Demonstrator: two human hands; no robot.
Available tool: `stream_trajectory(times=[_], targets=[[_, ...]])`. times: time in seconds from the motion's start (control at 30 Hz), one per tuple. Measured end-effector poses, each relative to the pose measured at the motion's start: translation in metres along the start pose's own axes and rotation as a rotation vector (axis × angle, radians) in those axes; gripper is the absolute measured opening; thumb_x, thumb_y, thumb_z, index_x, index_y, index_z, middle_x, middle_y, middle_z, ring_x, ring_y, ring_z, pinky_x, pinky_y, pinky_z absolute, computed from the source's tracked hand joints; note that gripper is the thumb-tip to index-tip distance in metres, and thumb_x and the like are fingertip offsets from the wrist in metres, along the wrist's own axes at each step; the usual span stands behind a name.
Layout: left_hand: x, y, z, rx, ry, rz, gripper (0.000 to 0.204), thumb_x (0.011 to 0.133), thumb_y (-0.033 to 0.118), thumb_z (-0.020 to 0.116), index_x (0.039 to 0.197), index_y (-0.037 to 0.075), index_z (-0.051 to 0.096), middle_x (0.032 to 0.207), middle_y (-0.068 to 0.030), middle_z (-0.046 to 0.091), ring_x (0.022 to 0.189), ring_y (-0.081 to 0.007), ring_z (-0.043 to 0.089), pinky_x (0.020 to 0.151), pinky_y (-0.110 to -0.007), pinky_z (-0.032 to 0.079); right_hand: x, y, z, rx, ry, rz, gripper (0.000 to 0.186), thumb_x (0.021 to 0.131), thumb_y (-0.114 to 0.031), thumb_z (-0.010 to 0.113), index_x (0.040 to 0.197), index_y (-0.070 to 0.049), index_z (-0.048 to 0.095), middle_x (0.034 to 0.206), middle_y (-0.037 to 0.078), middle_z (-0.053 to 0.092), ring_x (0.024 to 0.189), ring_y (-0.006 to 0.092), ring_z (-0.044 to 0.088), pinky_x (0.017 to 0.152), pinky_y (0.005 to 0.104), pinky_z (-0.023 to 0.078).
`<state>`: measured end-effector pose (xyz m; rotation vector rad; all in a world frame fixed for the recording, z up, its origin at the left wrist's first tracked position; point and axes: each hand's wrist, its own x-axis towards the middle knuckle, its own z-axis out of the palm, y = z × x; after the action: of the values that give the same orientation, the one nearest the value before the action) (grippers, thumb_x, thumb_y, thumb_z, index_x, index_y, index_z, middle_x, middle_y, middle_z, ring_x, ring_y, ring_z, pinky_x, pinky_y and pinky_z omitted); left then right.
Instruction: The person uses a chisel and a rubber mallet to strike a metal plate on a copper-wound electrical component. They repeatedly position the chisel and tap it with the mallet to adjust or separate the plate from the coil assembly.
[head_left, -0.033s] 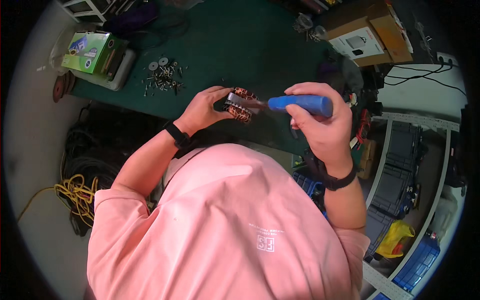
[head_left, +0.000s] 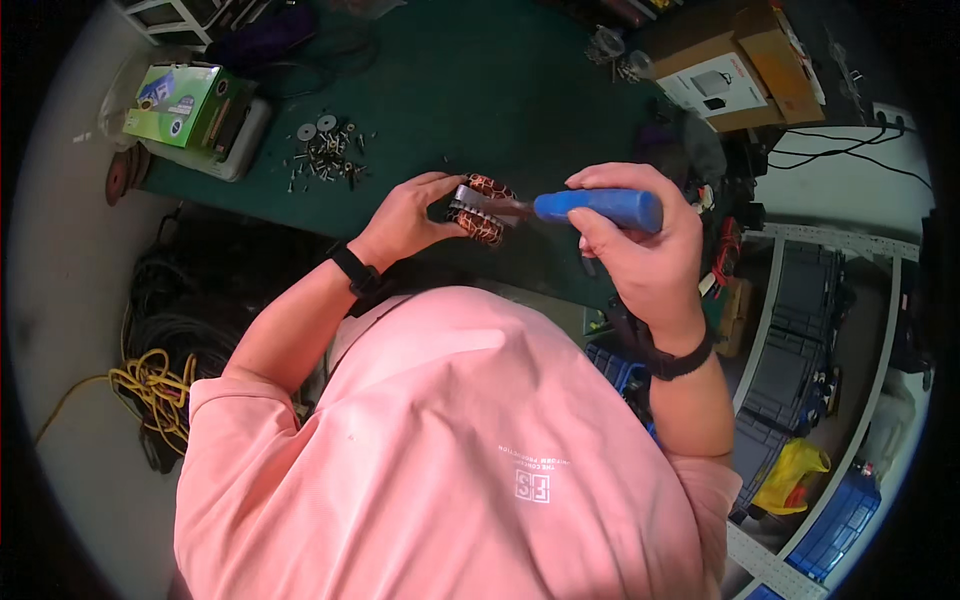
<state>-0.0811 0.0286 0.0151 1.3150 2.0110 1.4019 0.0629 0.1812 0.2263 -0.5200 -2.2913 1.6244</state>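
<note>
My left hand (head_left: 405, 215) is closed on the left side of a small round part with a grey toothed metal rim and copper-coloured windings, like a motor stator (head_left: 480, 230). Thumb and fingers pinch its rim above the table. Wrapped in my right hand (head_left: 650, 250) is the thick blue handle of a hand tool (head_left: 600, 208). Its narrow brownish metal end points left and reaches the middle of the stator. I cannot make out the shape of the tip or exactly where it touches.
Loose screws and washers (head_left: 330, 155) lie on the dark green table (head_left: 450, 80) at the left. Beyond them stands a green box (head_left: 175, 105). A cardboard box (head_left: 740, 75) sits at the far right. Shelves with dark bins (head_left: 785, 370) stand at my right, and yellow cord (head_left: 155, 385) hangs at the left.
My right hand and the blue-handled tool have shifted very slightly to the left. My left hand and the stator look unmoved.
</note>
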Motion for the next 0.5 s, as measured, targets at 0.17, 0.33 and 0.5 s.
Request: stream_trajectory(times=[0.17,0.33,0.5], targets=[[-0.001,-0.002,0.002,0.002,0.018,0.022,0.065,0.066,0.014,0.086,0.124,0.000,0.061,0.120,-0.0184,0.064,0.109,-0.0343,0.062,0.095,-0.038,0.050,0.012,-0.002,-0.003,-0.076,-0.036,0.016,0.018,0.083,-0.003,0.074,0.098,0.000,0.065,0.084,0.005,0.066,0.074,0.0100,0.063,0.065,0.0224,0.051],[-0.001,-0.005,0.003,0.034,0.027,0.041,0.062,0.067,0.018,0.086,0.121,-0.001,0.062,0.120,-0.0190,0.064,0.108,-0.0354,0.062,0.094,-0.039,0.051,0.017,-0.005,-0.001,-0.059,-0.014,0.051,0.016,0.083,-0.006,0.074,0.094,-0.001,0.064,0.078,0.004,0.065,0.066,0.0089,0.062,0.060,0.0230,0.051],[-0.002,-0.005,0.003,0.054,0.012,0.017,0.066,0.065,0.014,0.087,0.124,-0.001,0.061,0.121,-0.0187,0.064,0.109,-0.0335,0.063,0.095,-0.038,0.050,0.026,-0.008,0.011,-0.136,-0.052,0.005,0.016,0.082,-0.006,0.074,0.092,0.000,0.063,0.077,0.004,0.065,0.067,0.0085,0.063,0.061,0.0243,0.052]])
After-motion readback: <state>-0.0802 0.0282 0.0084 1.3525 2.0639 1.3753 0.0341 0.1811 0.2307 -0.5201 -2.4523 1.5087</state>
